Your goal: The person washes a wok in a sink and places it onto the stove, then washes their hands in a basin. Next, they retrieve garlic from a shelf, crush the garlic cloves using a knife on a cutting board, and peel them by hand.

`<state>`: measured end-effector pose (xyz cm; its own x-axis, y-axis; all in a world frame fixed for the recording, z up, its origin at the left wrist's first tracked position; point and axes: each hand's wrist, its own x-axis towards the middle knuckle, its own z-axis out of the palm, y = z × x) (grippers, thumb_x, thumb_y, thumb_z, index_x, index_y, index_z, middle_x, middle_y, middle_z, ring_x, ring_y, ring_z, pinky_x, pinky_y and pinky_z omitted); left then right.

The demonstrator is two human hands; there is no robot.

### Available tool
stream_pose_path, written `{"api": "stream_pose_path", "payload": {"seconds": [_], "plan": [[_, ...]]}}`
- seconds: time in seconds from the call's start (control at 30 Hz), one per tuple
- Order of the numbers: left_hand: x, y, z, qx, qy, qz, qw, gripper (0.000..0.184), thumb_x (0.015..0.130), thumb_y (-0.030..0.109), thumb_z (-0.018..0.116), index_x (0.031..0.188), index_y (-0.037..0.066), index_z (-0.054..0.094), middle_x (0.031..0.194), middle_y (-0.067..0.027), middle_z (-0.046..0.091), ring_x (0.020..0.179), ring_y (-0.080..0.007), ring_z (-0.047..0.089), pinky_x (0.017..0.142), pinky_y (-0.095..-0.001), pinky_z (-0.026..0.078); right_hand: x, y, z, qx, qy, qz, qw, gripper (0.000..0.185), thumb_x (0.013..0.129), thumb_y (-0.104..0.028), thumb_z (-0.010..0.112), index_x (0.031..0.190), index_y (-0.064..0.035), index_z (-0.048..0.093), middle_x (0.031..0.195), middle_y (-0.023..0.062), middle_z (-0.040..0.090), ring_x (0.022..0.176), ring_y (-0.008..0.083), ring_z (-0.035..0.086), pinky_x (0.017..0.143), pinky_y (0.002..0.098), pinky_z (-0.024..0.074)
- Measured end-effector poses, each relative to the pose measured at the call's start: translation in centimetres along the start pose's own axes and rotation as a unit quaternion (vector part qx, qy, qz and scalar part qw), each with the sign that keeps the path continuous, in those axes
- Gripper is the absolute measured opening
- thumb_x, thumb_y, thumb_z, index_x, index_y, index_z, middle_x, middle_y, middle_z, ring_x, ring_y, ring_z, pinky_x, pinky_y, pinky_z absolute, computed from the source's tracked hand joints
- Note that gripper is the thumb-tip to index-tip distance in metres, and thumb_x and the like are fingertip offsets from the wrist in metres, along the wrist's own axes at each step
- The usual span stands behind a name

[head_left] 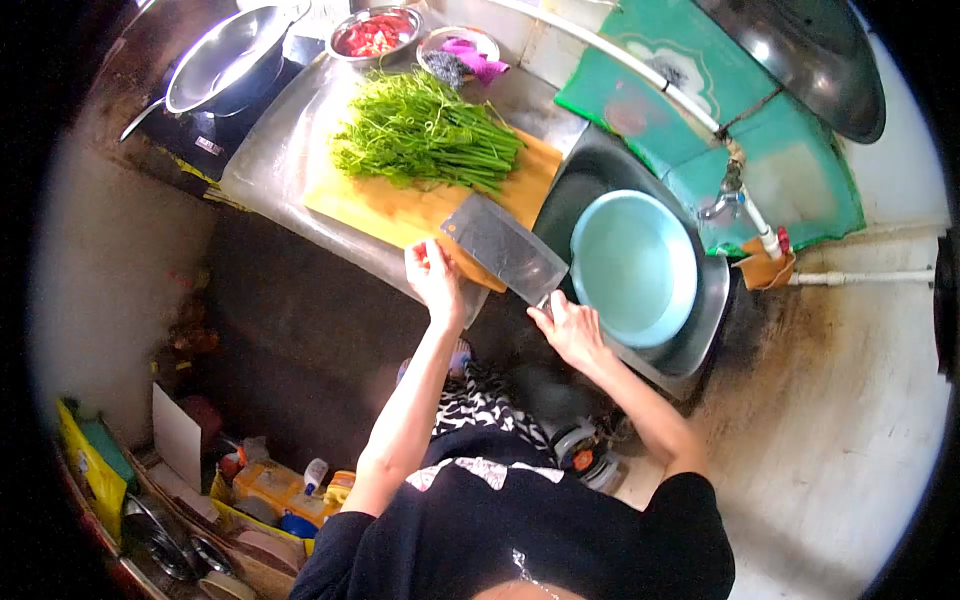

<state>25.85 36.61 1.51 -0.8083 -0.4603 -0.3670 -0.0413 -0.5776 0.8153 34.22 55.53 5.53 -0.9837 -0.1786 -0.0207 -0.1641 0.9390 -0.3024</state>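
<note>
My right hand [570, 328] is closed round the handle of a cleaver [505, 248], whose wide blade lies flat over the near right part of a wooden cutting board [385, 222]. At the board's front edge is my left hand [434, 272], its fingers curled; whether something small is in them is hidden. A big pile of green leafy stems [425, 130] covers the far part of the board, beyond the blade.
Right of the board, a light blue basin [635, 268] stands in a dark sink [715, 300] below a tap [722, 205]. Behind the greens are a bowl of red pieces [375, 36] and a bowl with a purple cloth [475, 58]. A wok [225, 62] sits far left.
</note>
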Motion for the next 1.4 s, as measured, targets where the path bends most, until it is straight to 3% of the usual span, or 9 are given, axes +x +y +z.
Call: {"api": "stream_pose_path", "payload": {"seconds": [0.33,0.43,0.53,0.63,0.7,1.03,1.17,1.27,1.4], "plan": [[-0.6,0.2,-1.0,0.156,-0.034,0.024,0.987,0.011,0.089,0.016,0.057,0.086,0.006,0.051,0.064,0.0014,0.049,0.049,-0.0038,0.041,0.043,-0.0186,0.033,-1.2,-0.8,-0.1,0.003,-0.057,0.047,0.997,0.039,0.088,-0.038,0.056,0.081,-0.0014,0.045,0.059,0.0185,0.059,0.054,0.0348,0.062,0.047,0.0439,0.0484],[-0.5,1.2,-0.6,0.207,-0.093,0.043,0.973,0.012,0.089,0.014,0.057,0.082,0.004,0.054,0.063,-0.0013,0.053,0.047,-0.0061,0.045,0.043,-0.0205,0.036,-1.1,0.3,-1.6,0.092,-0.006,-0.022,0.995,0.038,0.09,-0.039,0.053,0.079,-0.0033,0.046,0.054,0.0117,0.057,0.045,0.0261,0.059,0.041,0.0384,0.0443],[-0.6,2.0,-0.7,0.178,-0.162,-0.105,0.965,0.014,0.088,0.011,0.055,0.086,-0.003,0.051,0.07,-0.0106,0.059,0.058,-0.0183,0.063,0.047,-0.0277,0.051,-0.9,-0.5,-4.9,0.483,-0.183,0.205,0.832,0.039,0.094,-0.04,0.046,0.074,-0.0076,0.044,0.05,-0.0027,0.042,0.035,0.0063,0.039,0.032,0.0223,0.0305],[-1.4,1.3,0.4,0.1,-0.215,-0.257,0.937,0.016,0.088,0.01,0.055,0.09,-0.005,0.048,0.078,-0.0153,0.059,0.064,-0.0245,0.066,0.051,-0.0311,0.054,-1.0,0.4,-5.8,0.643,-0.205,0.191,0.713,0.038,0.096,-0.04,0.044,0.074,-0.0085,0.043,0.049,-0.0024,0.04,0.034,0.0057,0.037,0.032,0.02,0.0308],[-1.4,1.0,1.0,0.112,-0.215,-0.258,0.935,0.018,0.088,0.011,0.056,0.091,-0.005,0.047,0.082,-0.0174,0.059,0.066,-0.0272,0.067,0.054,-0.032,0.056,-1.0,0.4,-6.2,0.654,-0.2,0.182,0.706,0.038,0.096,-0.04,0.042,0.074,-0.0087,0.043,0.049,-0.0022,0.04,0.034,0.0056,0.037,0.031,0.0191,0.0311],[3.6,0.4,4.1,0.175,-0.254,-0.18,0.934,0.016,0.086,0.011,0.058,0.093,-0.003,0.053,0.078,-0.011,0.062,0.064,-0.018,0.066,0.049,-0.0256,0.05,-1.8,0.9,-5.7,0.661,-0.172,0.193,0.704,0.038,0.095,-0.04,0.044,0.074,-0.0086,0.043,0.051,-0.002,0.041,0.034,0.006,0.036,0.031,0.0194,0.0311],[3.5,0.5,2.2,0.39,-0.269,-0.003,0.881,0.011,0.081,0.01,0.063,0.082,-0.001,0.06,0.065,-0.003,0.06,0.051,-0.0092,0.055,0.045,-0.0227,0.043,-2.1,0.9,-5.3,0.612,-0.169,0.19,0.749,0.038,0.094,-0.041,0.046,0.075,-0.0085,0.043,0.051,-0.0022,0.041,0.034,0.0058,0.037,0.031,0.0201,0.0314],[3.4,1.0,1.8,0.459,-0.246,0.184,0.834,0.014,0.071,0.005,0.067,0.082,0.001,0.06,0.068,-0.0146,0.063,0.066,-0.0206,0.063,0.062,-0.0309,0.05,-2.1,0.8,-4.6,0.573,-0.174,0.18,0.781,0.039,0.093,-0.043,0.048,0.076,-0.0083,0.043,0.052,-0.0024,0.041,0.035,0.0057,0.038,0.031,0.0204,0.0316],[3.7,1.2,2.4,0.467,-0.265,0.209,0.817,0.015,0.073,0.006,0.067,0.085,0.0,0.06,0.071,-0.0137,0.064,0.067,-0.0177,0.063,0.062,-0.0295,0.05,-1.8,-0.1,-4.4,0.553,-0.178,0.201,0.789,0.039,0.092,-0.044,0.049,0.077,-0.0078,0.044,0.052,-0.0025,0.041,0.036,0.0054,0.038,0.032,0.0204,0.0322]]}}
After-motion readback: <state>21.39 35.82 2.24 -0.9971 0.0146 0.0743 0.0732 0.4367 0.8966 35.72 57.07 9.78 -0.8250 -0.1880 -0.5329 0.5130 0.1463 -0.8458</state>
